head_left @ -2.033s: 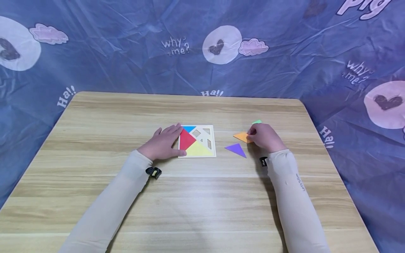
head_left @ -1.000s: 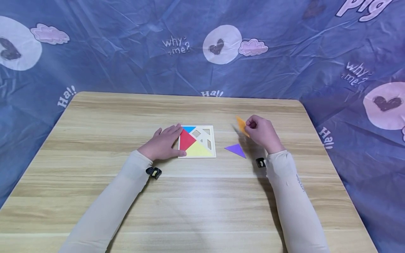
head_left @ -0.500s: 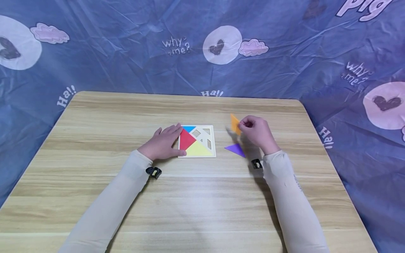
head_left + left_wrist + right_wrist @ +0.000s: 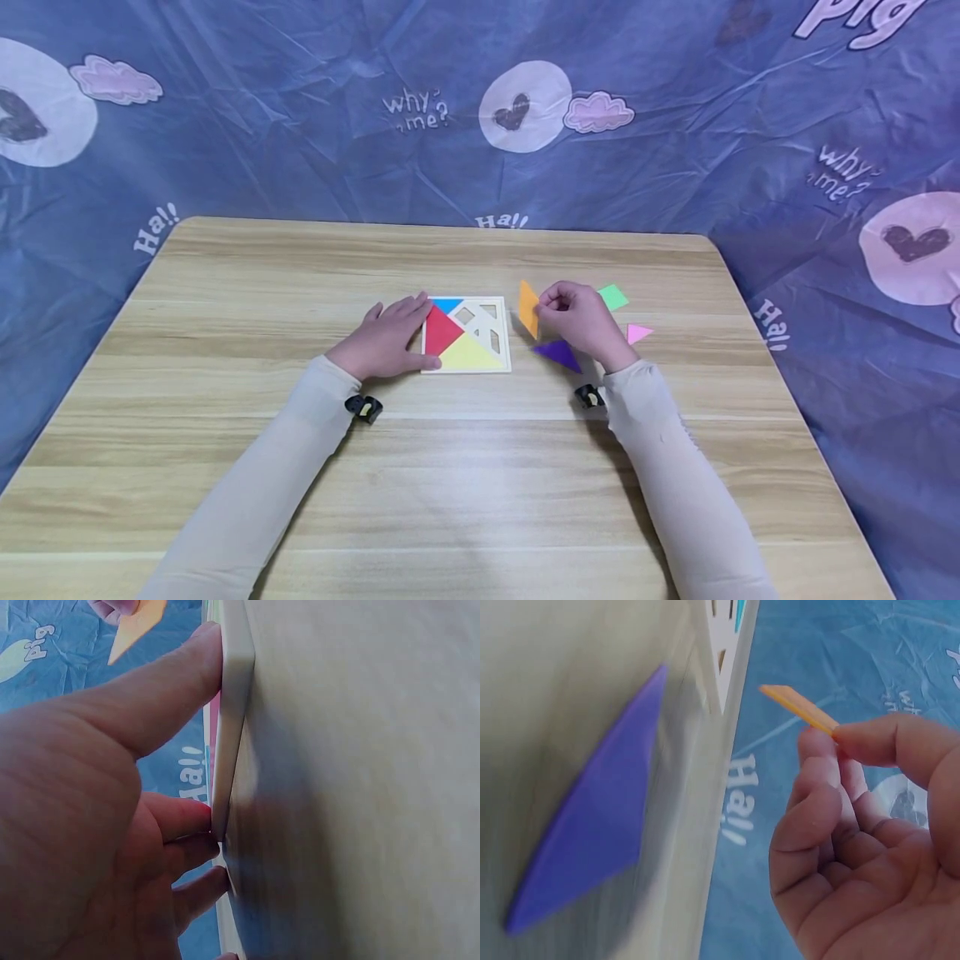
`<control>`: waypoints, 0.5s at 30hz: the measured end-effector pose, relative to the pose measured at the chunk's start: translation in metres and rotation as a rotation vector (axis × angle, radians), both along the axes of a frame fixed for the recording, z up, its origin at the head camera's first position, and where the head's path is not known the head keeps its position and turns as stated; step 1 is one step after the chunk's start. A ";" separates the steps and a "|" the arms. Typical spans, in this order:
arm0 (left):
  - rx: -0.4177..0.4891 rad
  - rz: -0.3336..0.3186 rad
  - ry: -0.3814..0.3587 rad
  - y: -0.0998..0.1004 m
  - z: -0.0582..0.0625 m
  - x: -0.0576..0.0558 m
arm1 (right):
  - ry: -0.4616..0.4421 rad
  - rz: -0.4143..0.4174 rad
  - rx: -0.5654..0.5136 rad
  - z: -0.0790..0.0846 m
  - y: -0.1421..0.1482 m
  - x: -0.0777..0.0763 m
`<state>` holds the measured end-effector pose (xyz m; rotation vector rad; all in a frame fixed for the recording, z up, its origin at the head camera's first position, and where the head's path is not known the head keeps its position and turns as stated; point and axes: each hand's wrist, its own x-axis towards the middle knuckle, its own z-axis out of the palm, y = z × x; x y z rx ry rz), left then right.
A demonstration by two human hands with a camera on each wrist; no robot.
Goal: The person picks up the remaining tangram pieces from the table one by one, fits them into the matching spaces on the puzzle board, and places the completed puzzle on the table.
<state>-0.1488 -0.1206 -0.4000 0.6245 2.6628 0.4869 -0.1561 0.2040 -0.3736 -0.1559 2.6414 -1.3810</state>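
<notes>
My right hand point(image 4: 573, 312) pinches an orange tangram piece point(image 4: 528, 308) between thumb and fingertips, holding it on edge above the table. A white tangram tray point(image 4: 507, 350) lies to its left. In the tray sit a red piece point(image 4: 441, 331), a yellow piece point(image 4: 468, 356) and a blue piece point(image 4: 447, 305); its right part shows a bare base with cut-outs. My left hand point(image 4: 386, 337) rests on the tray's left side with fingers spread, the thumb at the near corner. Under the right hand lies a purple triangle point(image 4: 600, 802), flat on the wood.
A green piece point(image 4: 612, 297) and a pink triangle point(image 4: 639, 333) lie right of my right hand. The wooden table point(image 4: 450, 483) ends at the back against a blue printed cloth point(image 4: 315, 125). Each wrist wears a small dark camera.
My right hand has lifted the orange piece, tipped it on edge and carried it left toward the tray. The green and pink pieces now show behind it. My left hand has stayed put.
</notes>
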 end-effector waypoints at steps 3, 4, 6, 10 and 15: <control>-0.002 0.003 -0.001 0.000 0.000 0.001 | -0.024 0.017 -0.007 -0.001 -0.005 0.001; -0.002 0.001 0.002 0.000 0.000 0.001 | -0.035 0.021 -0.011 -0.002 -0.006 0.001; -0.003 0.000 0.003 0.001 0.001 0.001 | -0.056 0.030 -0.013 -0.004 -0.010 0.002; 0.002 -0.002 0.001 0.001 0.002 0.003 | -0.083 0.050 -0.032 -0.009 -0.017 0.002; 0.009 0.002 -0.003 0.003 0.003 0.005 | -0.109 0.080 -0.038 -0.015 -0.024 0.000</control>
